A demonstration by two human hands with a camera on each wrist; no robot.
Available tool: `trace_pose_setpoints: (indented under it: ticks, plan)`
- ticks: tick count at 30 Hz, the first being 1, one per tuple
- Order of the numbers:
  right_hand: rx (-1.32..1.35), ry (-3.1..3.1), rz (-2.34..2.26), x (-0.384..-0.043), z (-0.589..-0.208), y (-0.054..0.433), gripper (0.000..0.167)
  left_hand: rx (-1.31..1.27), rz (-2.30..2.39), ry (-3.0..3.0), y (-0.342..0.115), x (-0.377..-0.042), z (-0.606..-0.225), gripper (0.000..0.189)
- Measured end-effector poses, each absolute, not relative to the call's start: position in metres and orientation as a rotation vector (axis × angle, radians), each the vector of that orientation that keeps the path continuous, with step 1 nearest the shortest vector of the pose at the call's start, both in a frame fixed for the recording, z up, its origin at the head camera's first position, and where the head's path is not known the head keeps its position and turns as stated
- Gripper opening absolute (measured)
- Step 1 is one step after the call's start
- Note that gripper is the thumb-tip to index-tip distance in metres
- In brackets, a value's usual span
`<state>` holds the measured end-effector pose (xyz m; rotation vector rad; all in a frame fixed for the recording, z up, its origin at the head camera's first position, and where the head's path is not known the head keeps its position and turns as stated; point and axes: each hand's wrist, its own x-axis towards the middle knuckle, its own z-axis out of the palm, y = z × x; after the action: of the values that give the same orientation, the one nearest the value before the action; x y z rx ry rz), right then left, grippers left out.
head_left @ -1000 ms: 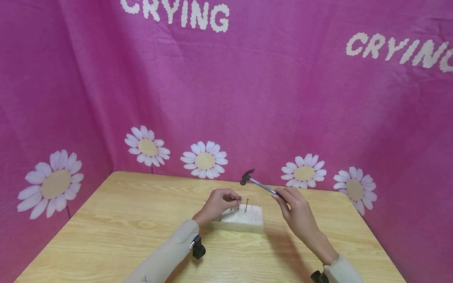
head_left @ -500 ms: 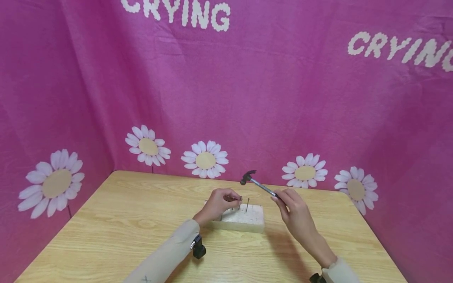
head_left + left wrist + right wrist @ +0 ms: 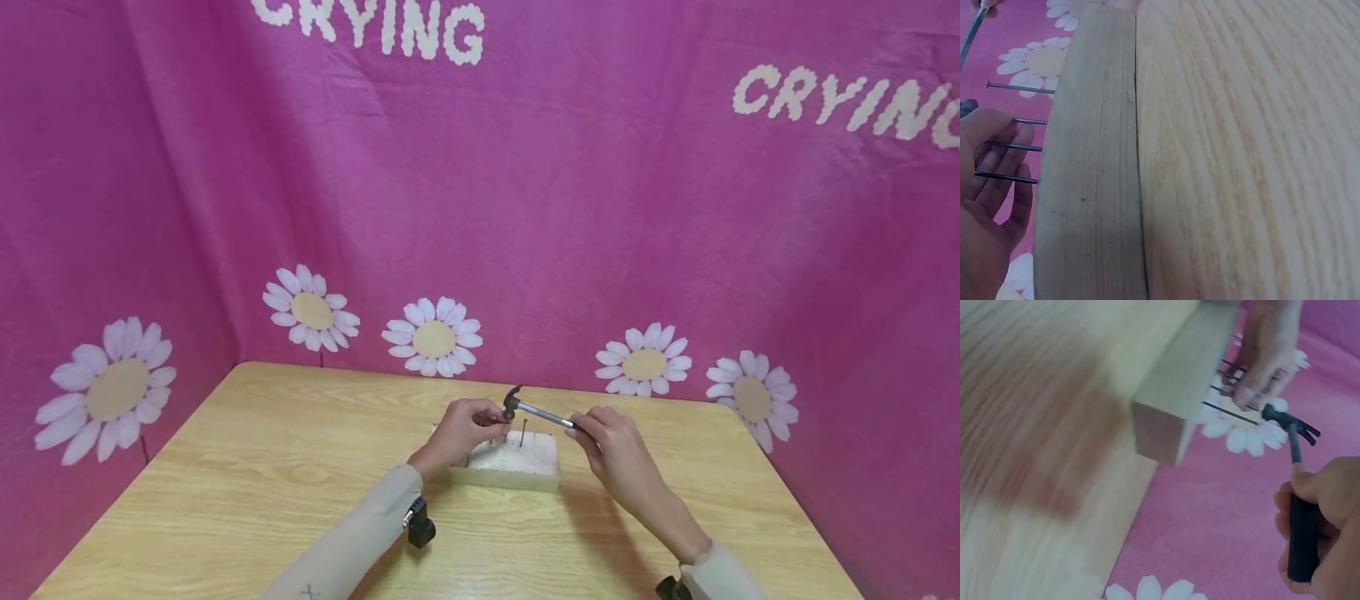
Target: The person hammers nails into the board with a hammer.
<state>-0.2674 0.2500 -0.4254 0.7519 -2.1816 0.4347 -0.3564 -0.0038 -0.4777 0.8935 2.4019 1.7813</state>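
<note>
A pale wooden block (image 3: pixel 517 460) lies on the table with several nails standing upright in it. My left hand (image 3: pixel 459 435) reaches over its left part, thumb and fingers pinching a nail (image 3: pixel 1031 121) near the top. Other nails stand beside and behind those fingers, and one separate nail (image 3: pixel 523 432) rises to the right of the hand. My right hand (image 3: pixel 621 458) grips a claw hammer (image 3: pixel 543 413) by its black handle. Its dark head is right at the pinched nail's top, close above the left fingertips, with the claw pointing up and away.
The block rests on a light wood-grain table (image 3: pixel 300 467). Behind and at both sides hangs a pink cloth (image 3: pixel 525 208) with daisies and white lettering. A small black camera (image 3: pixel 421 523) is strapped at the left wrist.
The hammer head has come down and slightly left, from above the block to the pinched nail's top, as the right hand lowered. The left hand has stayed in place.
</note>
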Motion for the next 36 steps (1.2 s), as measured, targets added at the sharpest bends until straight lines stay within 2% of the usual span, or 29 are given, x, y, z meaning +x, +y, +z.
trace_pose_setpoints:
  ticks: [10,36]
  plan:
    - [0.574,-2.224,0.602,-0.263,-0.418,0.267,0.014,0.885,1.726,2.386,-0.005,-0.354,-0.475,0.016]
    - [0.567,-2.243,0.619,-0.264,-0.421,0.269,0.011,0.867,1.709,2.411,-0.004,-0.354,-0.471,0.021]
